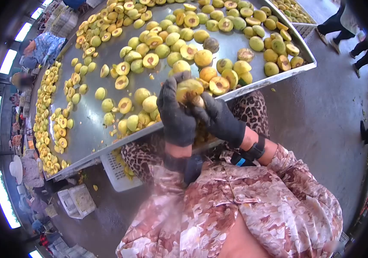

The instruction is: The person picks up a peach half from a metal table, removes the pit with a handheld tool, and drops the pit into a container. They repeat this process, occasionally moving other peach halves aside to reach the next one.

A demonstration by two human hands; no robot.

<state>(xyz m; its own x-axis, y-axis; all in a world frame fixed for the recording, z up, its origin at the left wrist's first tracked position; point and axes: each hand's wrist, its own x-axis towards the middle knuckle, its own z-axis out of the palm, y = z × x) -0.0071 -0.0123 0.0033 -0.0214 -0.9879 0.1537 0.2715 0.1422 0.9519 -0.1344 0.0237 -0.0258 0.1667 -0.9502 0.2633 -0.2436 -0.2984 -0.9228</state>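
Observation:
My left hand [176,116], in a dark glove, is closed round a cut yellow peach-like fruit [189,90], its brown stone hollow facing up. My right hand [222,118], gloved too, is pressed against it with curled fingers. A small pale brown piece [198,101] shows at the right fingertips; I cannot tell whether it is a stone or the end of a tool. Both hands meet just over the near rim of a metal tray table [91,116]. Right beyond them lie a halved fruit [219,85] and a whole-looking one [203,57].
Many whole and halved fruits [151,60] cover the tray, one dark and spoiled [211,44]. Beneath its near edge sits a white plastic basket [117,172]. Another fruit crate [300,28] stands at the far right. People [338,28] stand right; others sit along the left.

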